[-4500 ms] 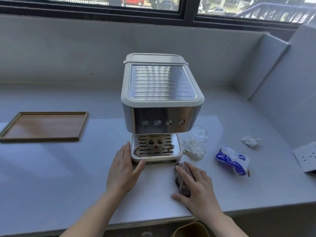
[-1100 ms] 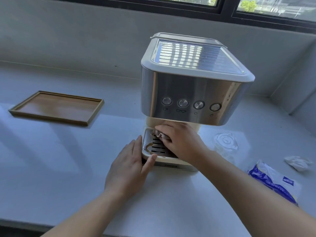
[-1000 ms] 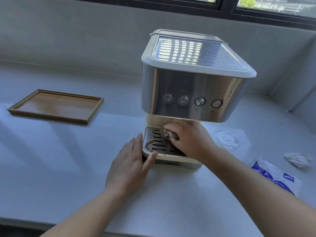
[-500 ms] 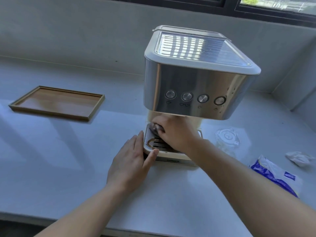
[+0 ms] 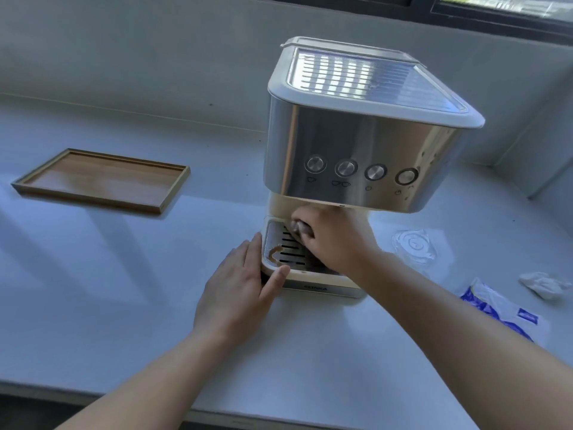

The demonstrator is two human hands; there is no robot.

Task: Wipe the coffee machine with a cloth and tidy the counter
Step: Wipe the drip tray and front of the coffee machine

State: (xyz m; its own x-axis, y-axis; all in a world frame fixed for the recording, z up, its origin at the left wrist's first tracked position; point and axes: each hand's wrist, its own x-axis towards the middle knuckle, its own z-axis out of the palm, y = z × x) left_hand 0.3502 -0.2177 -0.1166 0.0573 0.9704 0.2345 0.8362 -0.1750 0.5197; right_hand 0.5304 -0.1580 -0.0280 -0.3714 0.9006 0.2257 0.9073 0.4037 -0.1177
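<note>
A steel and cream coffee machine (image 5: 356, 144) stands on the white counter (image 5: 124, 290). Its slotted drip tray (image 5: 283, 254) carries a brown coffee smear at the front left. My right hand (image 5: 331, 237) is under the machine's head, shut on a dark cloth (image 5: 299, 226) pressed on the tray's back left; most of the cloth is hidden in my fist. My left hand (image 5: 238, 293) lies flat on the counter with fingers apart, thumb and fingertips against the tray's front left corner.
An empty wooden tray (image 5: 102, 181) lies at the left. Right of the machine lie a clear plastic lid (image 5: 415, 245), a blue and white packet (image 5: 502, 308) and a crumpled white tissue (image 5: 544, 283). A wall and window sill run behind.
My right hand has rubbed the cloth left and right over the drip tray and is now at its back left. The left hand has stayed braced at the tray's corner.
</note>
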